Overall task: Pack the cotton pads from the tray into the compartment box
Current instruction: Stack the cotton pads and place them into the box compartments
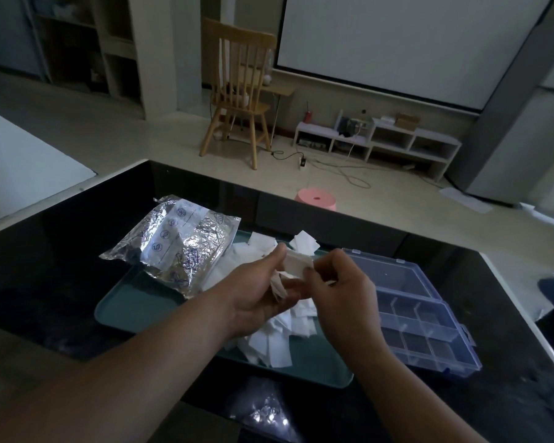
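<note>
A teal tray (pixel 135 310) lies on the black table and carries a heap of white cotton pads (pixel 275 342). Above the heap, my left hand (pixel 256 295) and my right hand (pixel 343 295) together hold a small stack of cotton pads (pixel 296 262), thumbs and fingers pinched on its two ends. The clear blue compartment box (pixel 426 327) stands open just right of the tray, its lid (pixel 394 273) laid back behind it. Its compartments look empty.
A crinkled silver foil bag (pixel 176 241) rests on the tray's back left part. The black table (pixel 45 266) ends a short way beyond the tray. On the floor behind stand a pink stool (pixel 315 199) and a wooden chair (pixel 237 91).
</note>
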